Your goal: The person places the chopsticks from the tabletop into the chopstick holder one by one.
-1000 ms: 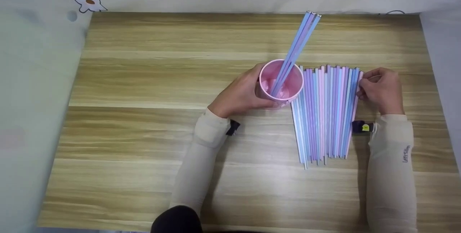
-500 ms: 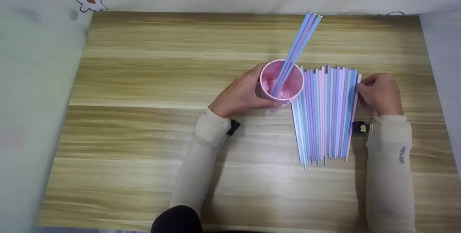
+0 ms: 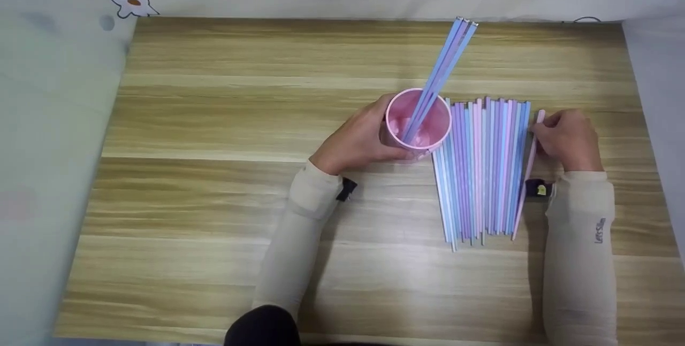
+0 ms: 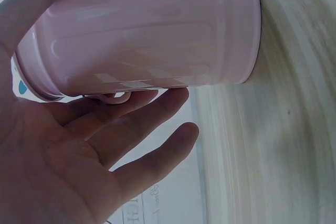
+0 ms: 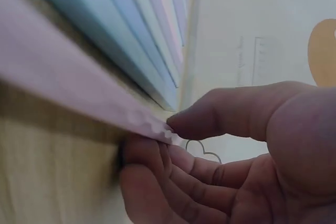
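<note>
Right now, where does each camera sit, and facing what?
Head: worn there, facing forward and down at a wood-grain table; left hand, right hand, beige sleeves show.
Left wrist: worn there, facing a pink cylindrical cup; left hand shows.
Right wrist: worn there, facing along a slim pink stick; right hand shows.
Head and left wrist share the cup.

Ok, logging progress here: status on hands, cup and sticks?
Left hand holds pink cup, blue and purple sticks inside. Right hand pinches pink stick, far end apart from stick row. Row lies between right hand and cup.
</note>
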`<action>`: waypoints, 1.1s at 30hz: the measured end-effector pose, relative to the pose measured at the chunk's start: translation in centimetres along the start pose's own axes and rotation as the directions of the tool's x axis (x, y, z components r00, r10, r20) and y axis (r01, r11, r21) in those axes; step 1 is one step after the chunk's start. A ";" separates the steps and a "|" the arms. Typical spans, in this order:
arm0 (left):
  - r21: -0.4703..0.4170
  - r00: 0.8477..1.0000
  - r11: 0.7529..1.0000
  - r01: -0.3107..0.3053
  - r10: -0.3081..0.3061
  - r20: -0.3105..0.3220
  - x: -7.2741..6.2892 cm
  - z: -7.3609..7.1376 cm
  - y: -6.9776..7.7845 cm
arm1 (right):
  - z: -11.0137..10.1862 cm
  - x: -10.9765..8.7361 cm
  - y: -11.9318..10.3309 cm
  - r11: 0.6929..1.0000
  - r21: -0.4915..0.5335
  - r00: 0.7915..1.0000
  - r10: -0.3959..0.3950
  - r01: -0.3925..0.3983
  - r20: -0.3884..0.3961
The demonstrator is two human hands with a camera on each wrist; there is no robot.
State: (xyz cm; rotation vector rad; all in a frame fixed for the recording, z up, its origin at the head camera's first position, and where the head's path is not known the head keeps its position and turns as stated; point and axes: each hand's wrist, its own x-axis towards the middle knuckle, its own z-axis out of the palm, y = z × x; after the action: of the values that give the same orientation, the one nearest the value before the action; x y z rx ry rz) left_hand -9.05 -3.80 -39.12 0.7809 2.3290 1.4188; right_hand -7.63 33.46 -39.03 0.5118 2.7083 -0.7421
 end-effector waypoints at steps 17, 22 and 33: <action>-0.013 0.999 1.000 -0.027 0.026 -0.019 0.0 0.1 0.0 | -3.1 -2.3 -4.0 0.964 0.246 0.973 -0.038 0.096 -0.228; -0.004 1.000 1.000 -0.022 0.022 -0.021 0.0 0.1 0.0 | -4.3 -2.6 -6.1 0.885 0.437 0.962 -0.043 0.161 -0.268; 0.002 1.000 1.000 -0.013 0.013 -0.017 0.1 0.1 -0.1 | -6.7 -4.1 -11.4 0.755 0.546 0.875 -0.076 0.364 -0.478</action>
State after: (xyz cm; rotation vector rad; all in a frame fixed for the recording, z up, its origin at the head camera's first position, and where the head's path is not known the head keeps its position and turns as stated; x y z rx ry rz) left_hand -9.05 -3.70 -39.24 0.7888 2.3424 1.4349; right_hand -9.82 26.80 -27.12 0.5333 2.8984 -1.8361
